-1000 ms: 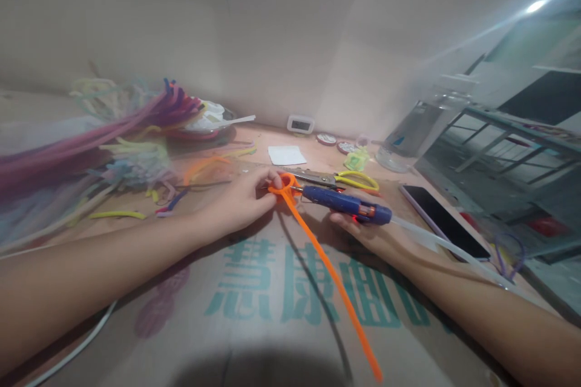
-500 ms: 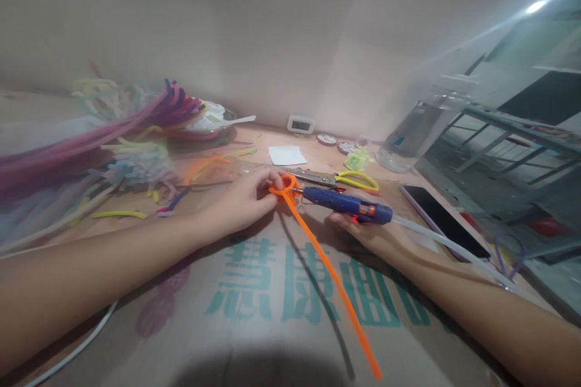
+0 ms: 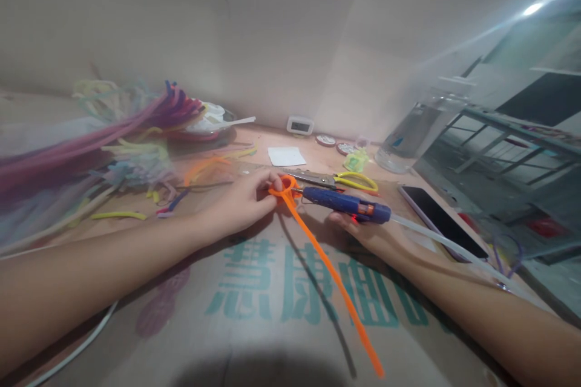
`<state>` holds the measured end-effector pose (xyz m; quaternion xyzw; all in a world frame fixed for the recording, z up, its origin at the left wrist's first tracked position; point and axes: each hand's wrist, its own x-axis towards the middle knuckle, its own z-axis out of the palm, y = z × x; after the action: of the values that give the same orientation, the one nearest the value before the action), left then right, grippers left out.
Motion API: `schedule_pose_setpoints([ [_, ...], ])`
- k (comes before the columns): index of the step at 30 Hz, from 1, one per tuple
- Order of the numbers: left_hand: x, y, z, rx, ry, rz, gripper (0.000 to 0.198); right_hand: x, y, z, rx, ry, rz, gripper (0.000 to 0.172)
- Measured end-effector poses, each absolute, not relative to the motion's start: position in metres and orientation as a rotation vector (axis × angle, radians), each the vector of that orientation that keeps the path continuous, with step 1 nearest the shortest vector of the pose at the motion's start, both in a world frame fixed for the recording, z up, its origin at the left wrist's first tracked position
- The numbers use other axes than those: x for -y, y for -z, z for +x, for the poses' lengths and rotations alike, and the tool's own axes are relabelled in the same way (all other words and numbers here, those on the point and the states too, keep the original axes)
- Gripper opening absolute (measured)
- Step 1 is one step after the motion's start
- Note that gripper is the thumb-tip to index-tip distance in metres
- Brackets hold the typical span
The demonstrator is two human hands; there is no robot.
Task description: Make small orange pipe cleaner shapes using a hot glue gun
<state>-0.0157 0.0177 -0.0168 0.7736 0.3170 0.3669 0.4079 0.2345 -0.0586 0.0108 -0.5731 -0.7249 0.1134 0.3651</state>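
Observation:
My left hand point(image 3: 259, 195) pinches an orange pipe cleaner point(image 3: 333, 275) by its looped end. The long free tail slants down toward me over the cardboard. In my right hand point(image 3: 363, 227) is a blue hot glue gun point(image 3: 342, 202), with a red light glowing near its handle. A long translucent glue stick point(image 3: 436, 236) runs out of its rear end. The gun's metal nozzle meets or nearly meets the orange loop; whether they touch I cannot tell. Just behind lie scissors with yellow handles point(image 3: 358, 181).
Bundles of coloured pipe cleaners point(image 3: 136, 118) lie at the left. At the back are a white paper point(image 3: 285, 156), a small digital clock point(image 3: 300, 126) and a yellow-green piece point(image 3: 356, 160). A clear jar point(image 3: 403, 139) and a phone point(image 3: 442, 224) are at the right. Printed cardboard point(image 3: 190, 326) covers the table.
Both hands hold nearly the same pose. The orange tail's lower end has shifted very slightly to the right, and the glue gun sits a touch further left.

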Motion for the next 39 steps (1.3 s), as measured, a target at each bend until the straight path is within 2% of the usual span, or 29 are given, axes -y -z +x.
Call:
schedule_pose_setpoints([
  [9,-0.015,0.011,-0.016,-0.797,-0.923,1.983,0.013,0.057,-0.013,0.237,1.905,-0.319,-1.499,0.023],
  [14,-0.017,0.014,-0.016,-0.804,-0.919,1.99,0.012,0.056,-0.013,0.238,1.911,-0.319,-1.484,0.017],
  [23,-0.015,0.011,-0.017,-0.847,-0.902,2.001,0.012,0.054,-0.005,0.246,1.917,-0.237,-1.467,0.027],
  [32,-0.015,0.01,-0.016,-0.843,-0.914,1.983,0.012,0.056,-0.012,0.238,1.914,-0.341,-1.416,0.019],
  [39,-0.017,0.017,-0.016,-0.791,-0.904,1.928,0.011,0.059,-0.015,0.238,1.951,-0.285,-1.381,0.023],
])
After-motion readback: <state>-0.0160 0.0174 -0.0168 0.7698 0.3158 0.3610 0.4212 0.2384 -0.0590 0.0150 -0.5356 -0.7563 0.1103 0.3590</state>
